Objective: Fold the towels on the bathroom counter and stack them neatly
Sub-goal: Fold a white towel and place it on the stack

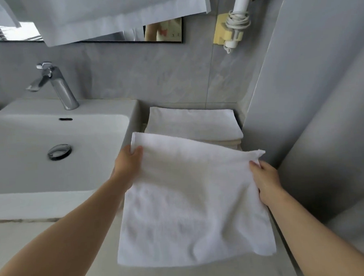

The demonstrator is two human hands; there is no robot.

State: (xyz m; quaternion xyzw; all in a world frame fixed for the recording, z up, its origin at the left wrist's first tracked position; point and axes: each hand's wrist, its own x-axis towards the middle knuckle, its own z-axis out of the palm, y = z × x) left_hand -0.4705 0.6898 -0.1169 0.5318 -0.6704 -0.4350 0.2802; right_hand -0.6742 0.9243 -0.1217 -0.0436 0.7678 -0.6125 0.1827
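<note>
Nearest, right of the washbasin (15, 201): white towel (193, 204) held up and spread, lower edge hanging free. Pinched at the top corner nearer the washbasin by the left hand (127, 161); gripped at the other top corner by the right hand (265, 180). Just beyond, also right of the washbasin: stack of folded towels (193, 124). Behind the washbasin: chrome faucet (57, 89). Farthest, above the washbasin: mirror (163, 31), its small marks too blurred to read.
</note>
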